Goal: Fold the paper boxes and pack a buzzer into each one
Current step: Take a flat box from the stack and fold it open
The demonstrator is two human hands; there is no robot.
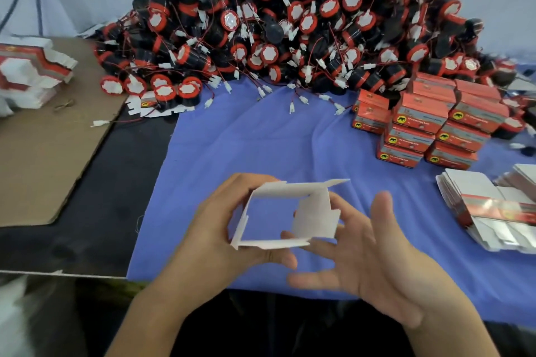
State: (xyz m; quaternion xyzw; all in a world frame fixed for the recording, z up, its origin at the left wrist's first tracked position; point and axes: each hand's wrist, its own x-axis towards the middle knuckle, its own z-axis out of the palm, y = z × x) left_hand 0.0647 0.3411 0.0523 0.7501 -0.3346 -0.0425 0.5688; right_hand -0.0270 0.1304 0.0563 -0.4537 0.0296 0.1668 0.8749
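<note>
— Two hands over the surface point(116, 197), yes? What does each one have?
— The left hand point(220, 229) grips a paper box point(290, 187), fingers curled over its top left corner and thumb under the bottom edge. The box is opened into a hollow sleeve, its white inside facing the camera, held in the air just above the blue cloth point(261, 139).
— And the right hand point(377, 255)?
— Spread, fingers loose and nearly straight, holding nothing. Its fingertips touch a white flap on the box's right side, and that flap is turned inward.
— Where are the buzzers point(290, 23)?
— Heaped in a big pile at the far side of the cloth, black and red, with thin wires and white plugs trailing out.
— What else lies there?
— Closed red boxes point(420, 122) are stacked at the right, just in front of the pile. Flat blanks point(487, 206) sit nearer, at the right edge. A second stack of blanks point(29, 72) is far left, on a cardboard sheet point(43, 153).
</note>
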